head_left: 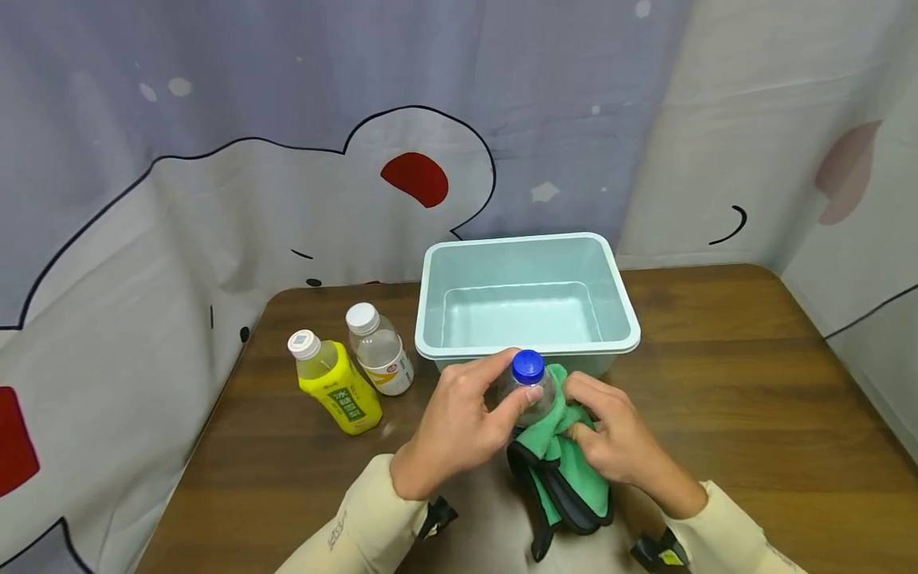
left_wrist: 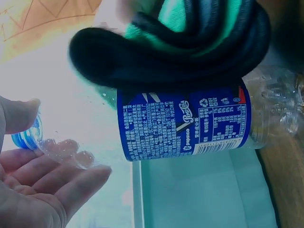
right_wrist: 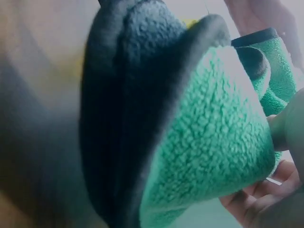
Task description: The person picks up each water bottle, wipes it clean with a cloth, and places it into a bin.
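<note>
Near the front edge of the wooden table [head_left: 717,414], just in front of the pale green tub [head_left: 527,299], the person holds a clear plastic bottle [head_left: 532,391] with a blue cap upright between both hands. The left hand [head_left: 459,422] has its fingers and thumb curled round the bottle's neck and shoulder, just under the cap. The right hand [head_left: 610,438] presses a green cloth with a dark border [head_left: 566,462] against the bottle's side, fingers bent and gripping the fabric, the rest of the cloth hanging down toward the table. In the left wrist view the bottle's blue label shows below the cloth's dark edge. Toward the left edge stand a yellow-labelled bottle [head_left: 337,383] and a clear white-capped bottle [head_left: 380,351], side by side.
</note>
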{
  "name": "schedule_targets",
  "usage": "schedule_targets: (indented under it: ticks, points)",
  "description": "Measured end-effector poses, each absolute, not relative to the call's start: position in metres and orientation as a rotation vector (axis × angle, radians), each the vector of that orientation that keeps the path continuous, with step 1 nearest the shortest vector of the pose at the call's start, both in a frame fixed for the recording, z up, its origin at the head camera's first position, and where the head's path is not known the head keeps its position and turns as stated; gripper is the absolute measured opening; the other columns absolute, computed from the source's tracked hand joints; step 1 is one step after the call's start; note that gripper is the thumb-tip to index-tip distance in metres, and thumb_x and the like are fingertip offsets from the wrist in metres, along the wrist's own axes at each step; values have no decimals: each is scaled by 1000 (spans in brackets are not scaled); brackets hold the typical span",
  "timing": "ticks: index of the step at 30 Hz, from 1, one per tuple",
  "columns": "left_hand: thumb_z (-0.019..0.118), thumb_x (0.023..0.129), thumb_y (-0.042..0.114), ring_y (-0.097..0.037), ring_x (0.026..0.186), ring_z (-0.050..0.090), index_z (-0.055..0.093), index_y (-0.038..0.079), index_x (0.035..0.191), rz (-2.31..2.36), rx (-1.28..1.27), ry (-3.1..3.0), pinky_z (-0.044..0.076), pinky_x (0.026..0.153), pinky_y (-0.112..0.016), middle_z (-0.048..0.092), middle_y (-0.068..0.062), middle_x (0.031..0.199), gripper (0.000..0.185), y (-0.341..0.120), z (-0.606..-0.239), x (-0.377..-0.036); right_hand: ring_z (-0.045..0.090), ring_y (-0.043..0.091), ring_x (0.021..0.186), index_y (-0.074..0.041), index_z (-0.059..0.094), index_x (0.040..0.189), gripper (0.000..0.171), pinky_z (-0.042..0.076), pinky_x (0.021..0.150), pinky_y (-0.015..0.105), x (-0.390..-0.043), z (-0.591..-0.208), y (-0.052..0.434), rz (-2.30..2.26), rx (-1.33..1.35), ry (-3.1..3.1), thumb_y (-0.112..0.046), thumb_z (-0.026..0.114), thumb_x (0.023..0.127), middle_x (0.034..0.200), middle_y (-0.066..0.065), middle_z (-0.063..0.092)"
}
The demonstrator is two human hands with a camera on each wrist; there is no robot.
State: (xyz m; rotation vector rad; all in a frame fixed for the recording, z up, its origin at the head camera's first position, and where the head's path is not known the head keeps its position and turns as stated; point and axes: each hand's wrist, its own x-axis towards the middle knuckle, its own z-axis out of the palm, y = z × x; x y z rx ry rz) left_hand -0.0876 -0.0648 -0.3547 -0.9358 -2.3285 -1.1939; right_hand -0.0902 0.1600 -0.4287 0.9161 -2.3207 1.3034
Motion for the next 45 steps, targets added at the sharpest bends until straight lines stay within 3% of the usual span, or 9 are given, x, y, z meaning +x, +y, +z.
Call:
schedule_targets:
  ticks: [9, 18, 24, 32, 36, 40, 45]
  points:
    - [76, 96, 19, -8, 86, 70, 71, 8, 120, -1233, -932, -2368, 60, 79, -22, 79, -3, 104, 27, -64, -352, -90, 47, 1, 79, -19, 63, 88, 42, 43, 68, 18, -90, -445, 161, 1173, 893, -2435, 14, 71, 63, 84, -11, 57]
    - [76, 95, 17, -15, 104, 76, 71, 6, 123, -1301, -905, -2381, 62, 92, -31, 79, -7, 112, 31, -65, -356, -85, 48, 3, 77, -22, 67, 91, 42, 43, 71, 23, -88, -459, 158, 1156, 735, -2760, 8, 76, 65, 81, -15, 53]
    - [74, 97, 17, -16, 107, 75, 68, 5, 129, -1337, -877, -2373, 62, 93, -31, 77, -8, 117, 34, -64, -357, -81, 50, 6, 78, -23, 69, 98, 44, 44, 72, 25, -86, -458, 155, 1067, 633, -2893, 8, 77, 68, 83, -14, 55]
    - [75, 92, 13, -15, 101, 76, 70, 6, 126, -1396, -781, -2364, 63, 88, -29, 78, -8, 115, 35, -67, -360, -80, 49, 8, 77, -26, 70, 109, 49, 43, 69, 28, -84, -454, 146, 913, 555, -3015, 4, 76, 71, 82, -15, 52]
    - [82, 90, 20, -13, 100, 75, 71, 10, 127, -1432, -721, -2368, 63, 86, -28, 79, -5, 115, 40, -66, -358, -79, 47, 10, 76, -23, 71, 116, 53, 41, 68, 28, -83, -456, 145, 908, 528, -3014, 5, 76, 71, 82, -13, 51]
    - [88, 85, 27, -10, 96, 75, 73, 12, 123, -1431, -667, -2383, 62, 82, -26, 80, -2, 110, 44, -66, -355, -80, 47, 9, 74, -24, 66, 101, 41, 40, 66, 28, -81, -460, 143, 891, 533, -2983, 1, 80, 72, 83, -13, 50]
    - [85, 88, 21, -12, 103, 74, 74, 11, 120, -1524, -660, -2378, 62, 89, -27, 77, -3, 116, 36, -68, -354, -82, 47, 3, 76, -25, 58, 91, 40, 42, 69, 25, -81, -466, 148, 998, 646, -2849, -2, 85, 72, 85, -17, 51]
